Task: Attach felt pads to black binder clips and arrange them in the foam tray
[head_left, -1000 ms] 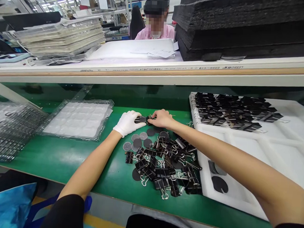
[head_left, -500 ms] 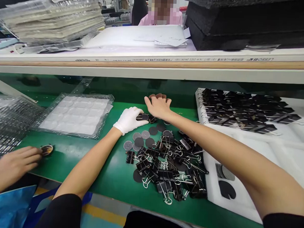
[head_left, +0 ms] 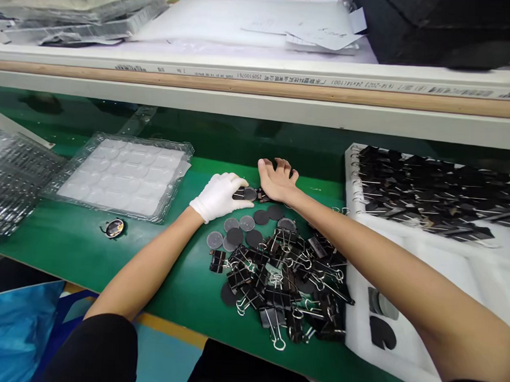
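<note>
My left hand (head_left: 221,196), in a white glove, curls its thumb and fingers around a black binder clip (head_left: 238,195) at the left side of a round grey disc (head_left: 250,194). A second black clip (head_left: 262,195) sits at the disc's right side, by the heel of my right hand (head_left: 277,180). That bare hand is open, its fingers spread and raised; whether it presses on the clip I cannot tell. Loose grey and black discs (head_left: 235,236) lie just nearer to me, beside a heap of black binder clips (head_left: 277,275) with silver handles.
A clear tray (head_left: 121,175) with round pockets stands left, next to stacked clear trays (head_left: 21,177). One small round piece (head_left: 114,228) lies on the green table (head_left: 172,271). At right, white foam (head_left: 424,258) bears rows of black clips (head_left: 435,186). A shelf edge (head_left: 258,96) crosses behind.
The view has tilted down. My right hand has turned, with its fingers more raised and spread. At left, another person's hand has left the round piece and gone out of view.
</note>
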Tool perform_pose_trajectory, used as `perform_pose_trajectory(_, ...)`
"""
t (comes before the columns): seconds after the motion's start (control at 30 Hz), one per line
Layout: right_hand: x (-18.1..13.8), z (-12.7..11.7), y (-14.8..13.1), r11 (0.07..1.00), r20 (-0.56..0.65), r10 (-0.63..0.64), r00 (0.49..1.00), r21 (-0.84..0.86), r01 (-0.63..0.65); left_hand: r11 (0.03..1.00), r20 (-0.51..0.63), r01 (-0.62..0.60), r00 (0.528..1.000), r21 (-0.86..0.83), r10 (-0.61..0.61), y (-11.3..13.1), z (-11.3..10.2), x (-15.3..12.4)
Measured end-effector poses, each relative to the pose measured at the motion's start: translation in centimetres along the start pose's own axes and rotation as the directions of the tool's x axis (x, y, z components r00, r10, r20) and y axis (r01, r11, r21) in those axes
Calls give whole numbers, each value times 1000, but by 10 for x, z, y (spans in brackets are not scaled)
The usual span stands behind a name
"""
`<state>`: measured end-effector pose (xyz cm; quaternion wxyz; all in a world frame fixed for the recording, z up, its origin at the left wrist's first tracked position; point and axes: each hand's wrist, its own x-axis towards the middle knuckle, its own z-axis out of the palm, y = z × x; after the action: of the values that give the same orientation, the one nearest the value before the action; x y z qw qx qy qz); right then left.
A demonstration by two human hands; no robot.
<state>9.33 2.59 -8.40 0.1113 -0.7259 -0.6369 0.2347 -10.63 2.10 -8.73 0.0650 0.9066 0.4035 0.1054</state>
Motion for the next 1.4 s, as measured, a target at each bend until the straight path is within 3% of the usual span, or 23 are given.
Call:
perform_pose_trajectory(0.23,2,4,4,1000,-20,0,1000,-5,0,1000,-11,-12,1000,2,12,10,4,3)
perform_pose_trajectory(0.53,1,5,5,1000,-67,6,998,-5,-7,992,20,100,995,-75,-99,23,5,4)
perform_pose_trajectory(0.93,1,8,6,1000,-79,16,997,-22,-18,999,9,-6,1000,-36,7,25,1,1)
perform_pose_trajectory(1.27,-1,7,2,997,-97,50,994,-52,-55,1000,27,25,999,6,-25,23,5,3)
perform_pose_trajectory(1.4,5,11,5,993,-106,117,988,-20,-120,999,31,14,999,-31,-13,23,6,4)
